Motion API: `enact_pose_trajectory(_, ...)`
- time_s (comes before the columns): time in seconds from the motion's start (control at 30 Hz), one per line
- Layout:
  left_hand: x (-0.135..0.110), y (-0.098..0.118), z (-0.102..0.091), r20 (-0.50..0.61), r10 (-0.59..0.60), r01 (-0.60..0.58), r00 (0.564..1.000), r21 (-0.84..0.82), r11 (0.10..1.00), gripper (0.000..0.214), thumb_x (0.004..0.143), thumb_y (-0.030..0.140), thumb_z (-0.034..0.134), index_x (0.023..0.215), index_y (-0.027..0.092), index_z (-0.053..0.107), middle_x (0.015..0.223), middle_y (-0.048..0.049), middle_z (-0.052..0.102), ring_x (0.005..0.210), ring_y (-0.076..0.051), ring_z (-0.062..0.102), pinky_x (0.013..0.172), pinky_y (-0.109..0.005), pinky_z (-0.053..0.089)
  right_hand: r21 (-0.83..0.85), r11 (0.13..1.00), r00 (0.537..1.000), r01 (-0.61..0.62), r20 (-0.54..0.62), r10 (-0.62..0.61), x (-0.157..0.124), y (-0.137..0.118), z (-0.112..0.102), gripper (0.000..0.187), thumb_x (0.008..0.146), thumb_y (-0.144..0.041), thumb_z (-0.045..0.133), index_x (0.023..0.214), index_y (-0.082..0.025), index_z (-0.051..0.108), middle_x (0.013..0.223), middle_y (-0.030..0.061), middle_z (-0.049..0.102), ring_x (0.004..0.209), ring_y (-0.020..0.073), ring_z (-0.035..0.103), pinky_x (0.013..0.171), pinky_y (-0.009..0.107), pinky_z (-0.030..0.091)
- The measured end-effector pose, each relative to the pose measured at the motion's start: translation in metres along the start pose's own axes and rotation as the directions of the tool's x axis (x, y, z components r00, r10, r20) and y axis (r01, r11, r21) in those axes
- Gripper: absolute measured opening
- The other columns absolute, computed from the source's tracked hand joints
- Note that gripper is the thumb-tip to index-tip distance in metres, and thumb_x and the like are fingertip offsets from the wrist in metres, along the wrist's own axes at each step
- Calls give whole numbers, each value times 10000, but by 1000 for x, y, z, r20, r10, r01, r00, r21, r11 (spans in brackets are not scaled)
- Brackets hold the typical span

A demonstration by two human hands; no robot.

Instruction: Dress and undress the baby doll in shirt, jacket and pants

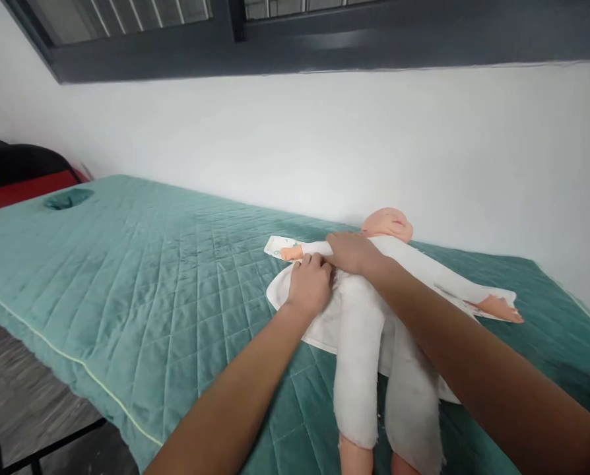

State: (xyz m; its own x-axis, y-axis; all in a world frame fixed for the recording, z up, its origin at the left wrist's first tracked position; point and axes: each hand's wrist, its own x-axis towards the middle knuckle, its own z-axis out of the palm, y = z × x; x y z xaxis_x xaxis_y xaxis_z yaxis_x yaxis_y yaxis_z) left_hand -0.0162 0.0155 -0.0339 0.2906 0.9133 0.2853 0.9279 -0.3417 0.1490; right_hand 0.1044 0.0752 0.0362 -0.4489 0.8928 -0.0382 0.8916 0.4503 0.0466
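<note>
A baby doll (361,349) with a white cloth body lies on its back, its head near the wall and its bare feet toward me. Under it is spread a white baby garment (319,333), whose printed sleeve (275,245) lies beneath the doll's left-hand arm in view. At the doll's side, my left hand (311,285) has its fingers bent and closed on the garment's edge by the torso. My right hand (353,253) reaches across the doll's body, with fingers curled down at the upper arm and chest. Its fingertips are partly hidden.
A green quilted cover (176,284) lies over the bed, with a face hole (68,198) at the far left. Behind it rise a white wall (275,145) and a dark window frame (295,49). A black and red object (22,173) stands beyond the bed's left end.
</note>
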Motion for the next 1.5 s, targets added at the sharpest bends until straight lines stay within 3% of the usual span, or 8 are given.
enact_pose_trajectory(0.3,5,-18,0,-13,-154,147,988,-226,963,301,966,209,421,968,165,718,1075,-133,672,993,-263,633,810,-369,487,101,988,980,-112,-150,127,-28,17,-6,326,942,-439,520,1162,-217,611,1137,131,694,1010,315,640,745,384,461)
enact_pose_trajectory(0.53,12,-37,3,-94,-492,266,865,-747,610,192,901,259,536,821,168,685,838,-63,735,800,-207,656,750,-305,467,234,967,974,-97,-180,141,-45,26,-12,399,929,-598,490,1072,-263,653,1079,75,715,955,284,644,688,358,432)
enact_pose_trajectory(0.67,10,-44,5,-63,-530,201,845,-883,425,161,860,237,548,863,155,686,896,-51,740,815,-184,641,739,-276,462,248,958,972,-145,-144,185,-51,25,-15,446,916,-650,477,1007,-264,682,1065,67,726,945,284,646,702,364,432)
enact_pose_trajectory(0.77,9,-45,5,-64,-551,178,832,-910,375,154,854,240,547,829,155,672,841,-33,711,779,-161,612,718,-262,444,230,954,967,-192,-122,224,-54,27,-15,424,902,-642,502,998,-272,686,1074,62,728,963,294,643,692,366,420)
enact_pose_trajectory(0.9,7,-42,1,-116,-593,168,796,-900,402,156,878,253,537,788,167,632,783,-9,668,744,-145,590,717,-259,436,201,949,959,-244,-94,267,-56,28,-16,411,892,-635,508,949,-266,679,1031,57,729,931,283,641,683,358,402)
enact_pose_trajectory(1.1,2,-34,-3,-229,-562,167,795,-807,566,151,926,243,504,807,195,584,802,-6,668,789,-161,603,749,-277,440,153,952,960,-267,-43,276,-55,25,-20,405,883,-625,512,919,-253,669,984,52,715,890,258,623,668,332,377)
enact_pose_trajectory(1.3,2,-29,4,-282,-250,42,926,-582,812,158,955,204,453,826,207,543,815,-18,630,777,-175,569,714,-294,414,61,970,967,-234,-90,239,-53,22,-13,413,910,-591,502,960,-227,689,1013,92,704,971,285,619,799,379,401)
enact_pose_trajectory(1.5,2,-23,6,-225,-6,-97,974,-447,889,200,1007,234,373,902,206,541,915,-40,642,833,-188,573,735,-308,419,45,976,967,-211,-135,215,-46,22,0,452,947,-579,437,1059,-224,693,1100,118,697,1069,317,597,896,441,394)
